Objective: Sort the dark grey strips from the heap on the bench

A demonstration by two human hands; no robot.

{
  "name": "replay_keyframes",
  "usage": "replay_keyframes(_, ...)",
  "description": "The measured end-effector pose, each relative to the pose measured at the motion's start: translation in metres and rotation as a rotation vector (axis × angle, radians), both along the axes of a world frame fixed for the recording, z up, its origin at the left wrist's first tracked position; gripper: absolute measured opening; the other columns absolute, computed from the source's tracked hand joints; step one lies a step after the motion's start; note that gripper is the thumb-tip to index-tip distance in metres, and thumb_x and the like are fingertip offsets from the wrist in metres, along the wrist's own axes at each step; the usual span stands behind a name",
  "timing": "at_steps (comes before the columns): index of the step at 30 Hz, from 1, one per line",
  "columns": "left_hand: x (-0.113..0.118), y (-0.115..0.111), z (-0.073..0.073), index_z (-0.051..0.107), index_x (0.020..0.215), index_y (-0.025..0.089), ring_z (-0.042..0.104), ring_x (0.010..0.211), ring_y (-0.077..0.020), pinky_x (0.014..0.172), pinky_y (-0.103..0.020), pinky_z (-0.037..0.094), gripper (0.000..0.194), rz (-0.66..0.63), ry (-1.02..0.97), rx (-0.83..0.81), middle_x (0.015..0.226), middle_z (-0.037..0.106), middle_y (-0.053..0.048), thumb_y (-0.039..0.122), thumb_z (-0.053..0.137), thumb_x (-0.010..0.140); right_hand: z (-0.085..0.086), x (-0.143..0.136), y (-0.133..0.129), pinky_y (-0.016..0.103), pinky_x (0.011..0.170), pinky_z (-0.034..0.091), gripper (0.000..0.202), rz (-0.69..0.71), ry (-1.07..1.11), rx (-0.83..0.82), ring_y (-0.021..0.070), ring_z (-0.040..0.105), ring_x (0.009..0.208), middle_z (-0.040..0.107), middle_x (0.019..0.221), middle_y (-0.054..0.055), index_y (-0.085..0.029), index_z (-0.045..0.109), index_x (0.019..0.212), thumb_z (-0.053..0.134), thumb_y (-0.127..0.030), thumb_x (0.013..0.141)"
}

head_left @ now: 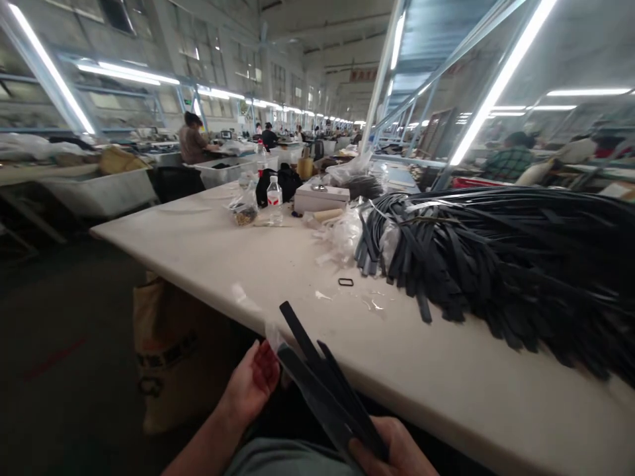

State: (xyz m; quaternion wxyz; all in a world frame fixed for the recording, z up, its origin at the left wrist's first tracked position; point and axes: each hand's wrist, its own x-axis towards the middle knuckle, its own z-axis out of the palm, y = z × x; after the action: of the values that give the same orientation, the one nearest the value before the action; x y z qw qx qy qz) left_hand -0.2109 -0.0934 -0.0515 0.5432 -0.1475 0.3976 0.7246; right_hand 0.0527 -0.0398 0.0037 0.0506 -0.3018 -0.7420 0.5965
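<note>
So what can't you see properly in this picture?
Head view only:
- Right hand: cut off by the bottom edge, and the black straps it holds cover its fingers.
- Left hand: fingertips hidden behind the straps.
- Strap pile: runs past the right edge.
- Bottle: label too small.
- Far people: blurred.

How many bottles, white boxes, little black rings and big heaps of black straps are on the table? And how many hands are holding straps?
Clear bottles with red caps: 2, the second stands farther back
White box: 1
Small black ring: 1
Big heap of black straps: 1
Hands holding straps, left hand and right hand: 2
Total: 7
</note>
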Motion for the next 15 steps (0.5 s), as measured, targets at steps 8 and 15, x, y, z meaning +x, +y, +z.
replay_keyframes(8, 0.014, -0.048, -0.019, 0.066, 0.099, 0.008, 0.073, 0.075, -0.0192, 0.058, -0.027, 0.06, 0.034, -0.117, -0.069, -0.053, 0.091, 0.076, -0.013, 0.041, 0.058, 0.093, -0.003, -0.042, 0.008, 0.024, 0.051, 0.026, 0.021, 0.04, -0.165, -0.023, 0.011, 0.028, 0.06, 0.03, 0.062, -0.004, -0.02, 0.038, 0.063, 0.047, -0.033, 0.077)
replay_keyframes(15, 0.012, -0.037, -0.034, 0.066, 0.081, 0.011, 0.067, 0.057, -0.0119, 0.049, -0.02, 0.055, 0.009, 0.086, 0.068, -0.096, 0.07, 0.073, -0.004, 0.018, 0.069, 0.085, -0.035, -0.07, 0.003, 0.024, 0.051, 0.029, 0.029, 0.022, -0.21, -0.016, 0.0124, 0.04, 0.057, 0.048, 0.061, -0.002, -0.017, 0.053, 0.073, 0.048, -0.043, 0.083)
